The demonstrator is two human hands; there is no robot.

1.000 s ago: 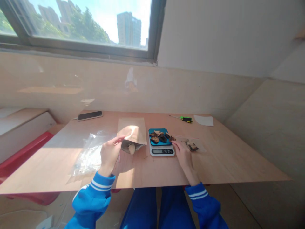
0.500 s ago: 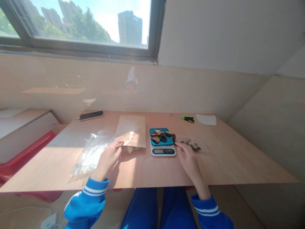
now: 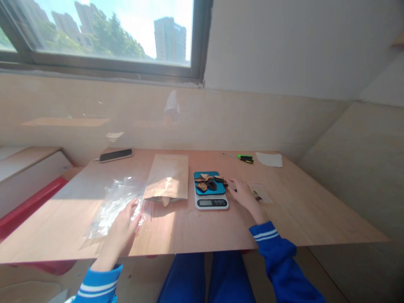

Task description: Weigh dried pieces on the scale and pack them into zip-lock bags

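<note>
Over the clear plastic zip bags (image 3: 109, 206) lies my left hand (image 3: 123, 225), its fingers apart and nothing held in them. Beside the right edge of the digital kitchen scale (image 3: 211, 203), my right hand (image 3: 244, 194) is open, fingertips close to a dark dried slice (image 3: 225, 184) at the platform's edge. Whether they touch it is hard to tell. Several dried mushroom-like slices (image 3: 206, 182) rest on the scale's blue top. A small bag with more dried pieces (image 3: 257, 195) is partly hidden behind my right hand. Between the hands is a brown paper pouch (image 3: 168, 174), its mouth toward me with a pale piece (image 3: 165, 201) showing.
A phone (image 3: 116, 155) lies at the table's back left. Screwdrivers (image 3: 245, 158) and a white paper sheet (image 3: 269, 160) are at the back right. The wooden table (image 3: 299, 210) meets a tiled wall, and a red chair (image 3: 31, 198) stands at the left.
My left hand has moved from the paper pouch's mouth left and toward me, onto the plastic bags. My right hand has let go of a dark slice at the scale's edge.
</note>
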